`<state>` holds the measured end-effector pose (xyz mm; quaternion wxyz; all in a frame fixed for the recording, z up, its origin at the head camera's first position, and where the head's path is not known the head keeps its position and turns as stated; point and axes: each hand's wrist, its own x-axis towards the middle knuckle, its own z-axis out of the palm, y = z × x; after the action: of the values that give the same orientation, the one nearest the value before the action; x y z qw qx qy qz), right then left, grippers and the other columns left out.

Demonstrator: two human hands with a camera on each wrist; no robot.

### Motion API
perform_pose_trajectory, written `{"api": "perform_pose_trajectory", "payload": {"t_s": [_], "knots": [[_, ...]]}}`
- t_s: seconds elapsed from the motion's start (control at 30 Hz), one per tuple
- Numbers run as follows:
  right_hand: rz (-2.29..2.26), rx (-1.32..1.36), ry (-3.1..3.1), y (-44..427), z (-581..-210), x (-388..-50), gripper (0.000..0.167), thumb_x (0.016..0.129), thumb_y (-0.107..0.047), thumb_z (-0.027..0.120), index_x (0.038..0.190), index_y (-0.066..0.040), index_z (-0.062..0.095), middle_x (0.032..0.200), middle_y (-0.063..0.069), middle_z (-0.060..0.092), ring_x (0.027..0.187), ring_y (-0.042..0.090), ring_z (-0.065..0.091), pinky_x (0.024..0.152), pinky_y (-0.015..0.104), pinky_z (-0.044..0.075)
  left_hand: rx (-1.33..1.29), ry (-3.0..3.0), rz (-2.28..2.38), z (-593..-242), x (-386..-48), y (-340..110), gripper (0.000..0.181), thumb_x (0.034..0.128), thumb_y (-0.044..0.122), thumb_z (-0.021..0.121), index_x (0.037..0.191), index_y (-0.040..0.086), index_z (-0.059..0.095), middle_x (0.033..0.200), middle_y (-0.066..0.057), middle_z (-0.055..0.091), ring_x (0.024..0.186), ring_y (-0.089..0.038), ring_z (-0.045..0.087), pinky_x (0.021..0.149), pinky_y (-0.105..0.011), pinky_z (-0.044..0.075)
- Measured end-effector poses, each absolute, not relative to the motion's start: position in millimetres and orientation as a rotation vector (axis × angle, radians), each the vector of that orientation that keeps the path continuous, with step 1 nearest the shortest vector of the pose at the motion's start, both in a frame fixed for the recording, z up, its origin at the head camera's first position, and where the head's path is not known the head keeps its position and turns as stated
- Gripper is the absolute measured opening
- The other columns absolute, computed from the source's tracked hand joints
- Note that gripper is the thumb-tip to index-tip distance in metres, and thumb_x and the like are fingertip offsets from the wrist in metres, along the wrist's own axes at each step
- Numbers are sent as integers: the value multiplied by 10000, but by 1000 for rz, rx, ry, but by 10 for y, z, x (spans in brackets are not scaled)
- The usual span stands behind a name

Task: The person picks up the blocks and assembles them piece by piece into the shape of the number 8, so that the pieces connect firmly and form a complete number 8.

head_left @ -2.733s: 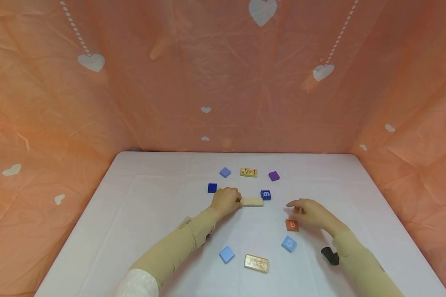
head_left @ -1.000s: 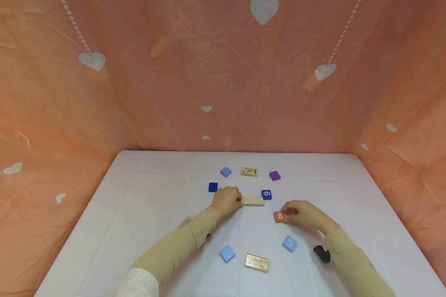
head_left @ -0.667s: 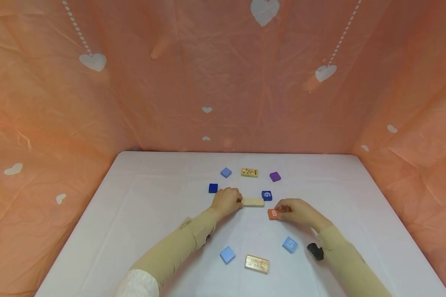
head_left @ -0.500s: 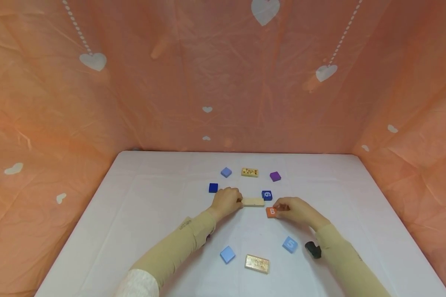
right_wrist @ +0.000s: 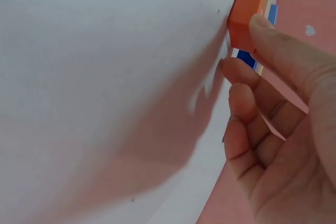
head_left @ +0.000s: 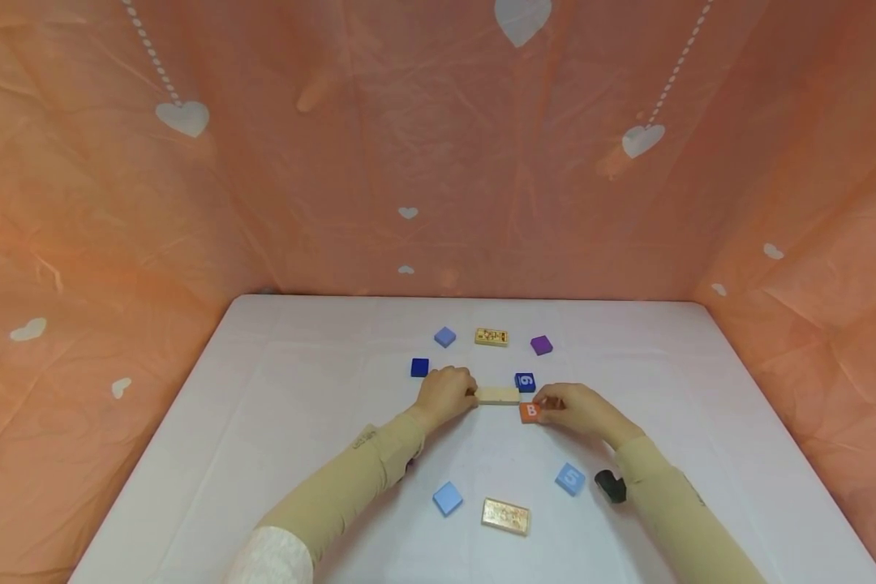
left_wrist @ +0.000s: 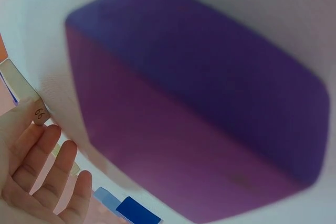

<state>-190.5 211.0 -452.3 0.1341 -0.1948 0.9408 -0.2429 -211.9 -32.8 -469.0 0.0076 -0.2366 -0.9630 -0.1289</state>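
Note:
My left hand (head_left: 445,393) pinches the left end of a pale wooden block (head_left: 498,396), which lies flat on the white table. In the left wrist view the block's end bears the number 66, with the thumb against it. To the right, my right hand (head_left: 580,412) holds an orange letter B tile (head_left: 529,413) at its right edge. The right wrist view shows the thumb (right_wrist: 281,45) pressed on the tile; the index finger's contact is hidden. The tile sits just off the wooden block's right end; whether they touch, I cannot tell. Directly behind is a dark blue 6 tile (head_left: 526,382).
Farther back lie a dark blue tile (head_left: 419,367), a periwinkle tile (head_left: 445,337), a gold block (head_left: 491,337) and a purple tile (head_left: 542,345). Nearer are light blue tiles (head_left: 448,498) (head_left: 570,478) and another gold block (head_left: 505,516). A purple block (left_wrist: 199,93) looms in the left wrist view.
My right hand came down onto the orange B tile, took hold of it and slid it left and away to the wooden block's right end. The left hand stayed on the block.

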Motion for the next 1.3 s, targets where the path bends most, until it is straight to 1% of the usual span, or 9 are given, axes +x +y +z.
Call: {"api": "perform_pose_trajectory", "payload": {"t_s": [0.17,0.43,0.7,0.83,0.87,1.07,1.1,1.23,1.3], "knots": [[-698,-533,2726,2100,-4534,-1906,215,841,-225,673,1047,-164,668,871,-34,628,765,122,491,718,280,437,-737,-3013,-401,-4685,-2119,-328,149,789,258,726,891,152,752,827,24,686,708,-108,587,605,-222,385],[-681,-528,2740,2091,-4545,-1909,209,835,-205,676,1036,-145,678,857,-29,629,756,120,490,716,294,443,-774,-2995,-406,-4681,-2121,-338,118,794,234,710,851,134,739,746,20,640,637,-97,517,553,-223,363],[-700,-523,2738,2080,-4533,-1891,213,841,-213,672,1041,-141,680,859,-28,634,756,114,491,715,285,444,-817,-2965,-336,-4718,-2126,-363,160,767,249,715,886,142,722,804,15,654,681,-119,549,560,-229,414],[-726,-535,2739,2082,-4517,-1886,207,841,-217,671,1033,-139,682,854,-25,633,754,118,494,725,300,455,-820,-2961,-353,-4728,-2132,-373,196,761,258,729,913,136,706,803,16,646,684,-115,537,572,-222,416],[-724,-558,2748,2082,-4517,-1883,208,841,-222,671,1028,-132,683,847,-20,633,742,117,493,711,295,456,-821,-2963,-363,-4727,-2134,-374,207,760,257,733,922,132,702,799,13,644,683,-117,537,577,-223,420],[-724,-540,2755,2085,-4522,-1878,218,840,-219,673,1038,-129,681,880,-9,641,773,132,507,759,336,478,-837,-2994,-432,-4670,-2129,-391,251,762,173,729,998,98,687,841,-19,661,725,-142,581,663,-249,480],[-729,-515,2748,2087,-4526,-1882,218,840,-211,672,1044,-134,681,896,-11,644,791,135,511,781,352,479,-837,-3003,-445,-4659,-2127,-397,262,765,161,723,1015,94,686,860,-24,665,740,-142,588,681,-251,487],[-724,-510,2746,2095,-4555,-1888,214,842,-195,671,1048,-137,678,917,-11,646,807,132,514,784,346,481,-813,-3030,-489,-4628,-2124,-440,285,788,165,704,1060,83,679,944,-42,679,824,-155,625,756,-272,509],[-725,-520,2748,2097,-4560,-1886,215,842,-198,672,1048,-138,676,917,-13,645,809,128,513,779,340,479,-790,-3017,-510,-4613,-2125,-478,288,788,165,704,1061,77,681,983,-55,683,873,-181,638,794,-299,513]]}}
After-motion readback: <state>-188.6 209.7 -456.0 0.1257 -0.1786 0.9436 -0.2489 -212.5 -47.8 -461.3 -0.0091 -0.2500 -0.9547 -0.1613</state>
